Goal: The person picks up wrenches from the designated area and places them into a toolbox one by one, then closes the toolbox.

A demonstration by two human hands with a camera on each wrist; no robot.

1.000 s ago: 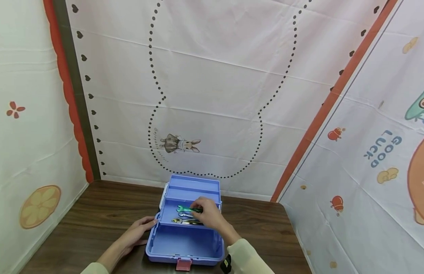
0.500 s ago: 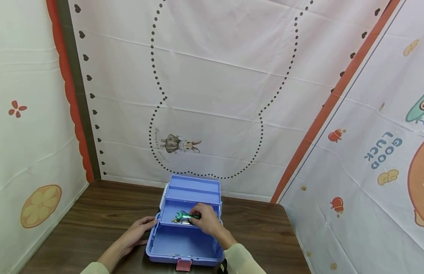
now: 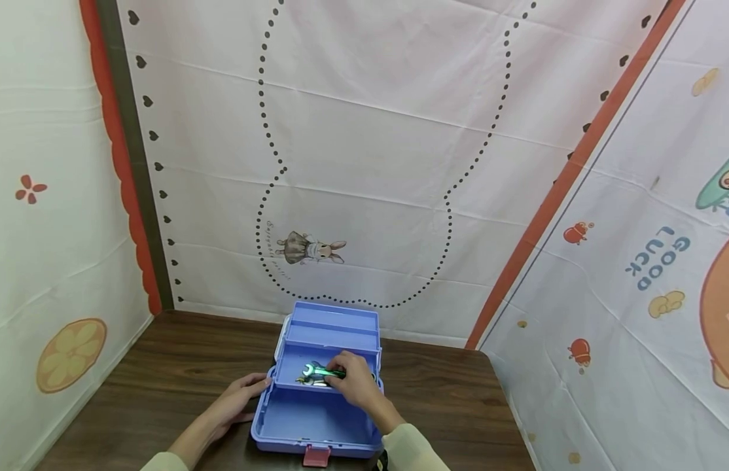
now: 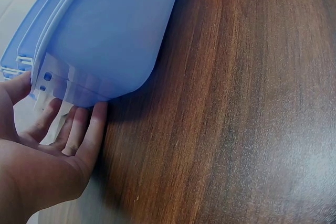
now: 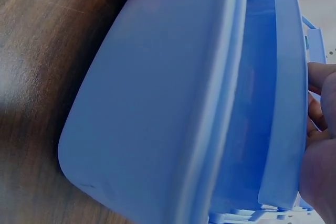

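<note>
A blue toolbox (image 3: 319,450) stands on the table with its lid raised and its tray (image 3: 290,360) lifted behind the lower compartment. My right hand (image 3: 357,381) is over the tray, pinching a shiny green wrench (image 3: 323,371) whose open end points left. Other metallic wrenches (image 3: 302,379) lie beneath it, partly covered. In the right wrist view my right hand (image 5: 321,129) is at the tray's edge, and the wrench is hidden. My left hand (image 3: 237,399) touches the box's left side. In the left wrist view that hand's (image 4: 52,161) thumb meets the rim and its fingertips rest against the outer wall.
The box's lower compartment (image 3: 314,415) faces me, with a red latch (image 3: 316,456) at its front. Dark wood-grain table (image 3: 447,405) extends on both sides. Printed cloth (image 3: 364,163) hangs behind the table and along both sides.
The green wrench and my right hand have shifted slightly down, toward the tray's near edge, covering more of the other wrenches. My left hand has stayed at the box's side.
</note>
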